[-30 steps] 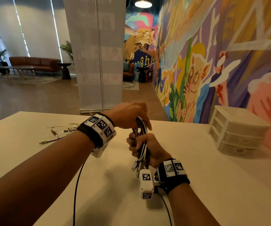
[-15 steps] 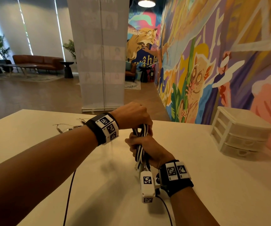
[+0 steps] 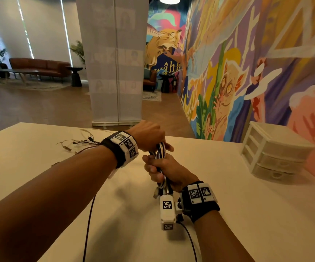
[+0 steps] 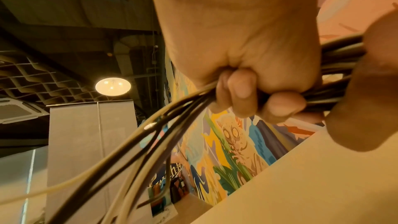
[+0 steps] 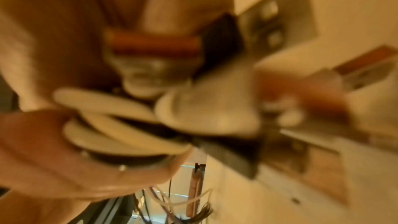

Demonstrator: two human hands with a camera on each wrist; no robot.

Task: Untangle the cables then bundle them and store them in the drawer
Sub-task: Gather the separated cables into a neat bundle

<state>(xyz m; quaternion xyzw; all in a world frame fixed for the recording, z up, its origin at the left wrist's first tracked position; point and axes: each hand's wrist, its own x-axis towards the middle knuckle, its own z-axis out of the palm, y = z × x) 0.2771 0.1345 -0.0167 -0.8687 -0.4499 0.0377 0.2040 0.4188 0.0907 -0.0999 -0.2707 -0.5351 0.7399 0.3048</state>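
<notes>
A bundle of black and white cables [image 3: 160,150] stands upright over the middle of the cream table [image 3: 228,214]. My left hand [image 3: 149,138] grips its top end, fingers curled round the strands [image 4: 254,96]. My right hand [image 3: 164,169] grips the bundle just below, and plug ends [image 3: 157,191] hang under the fist. In the right wrist view the white and black cables [image 5: 120,125] are close up and blurred. A white three-drawer unit [image 3: 274,152] stands at the table's right by the wall, all drawers closed.
A loose tangle of thin wires [image 3: 81,142] lies on the table behind my left forearm. A painted mural wall [image 3: 247,63] runs along the right side. Two black leads [image 3: 88,224] trail from my wristbands over the near table.
Both hands kept hold of the bundle. The left hand has shifted slightly on its top end, and the head view has tilted a little so the table sits lower in the picture.
</notes>
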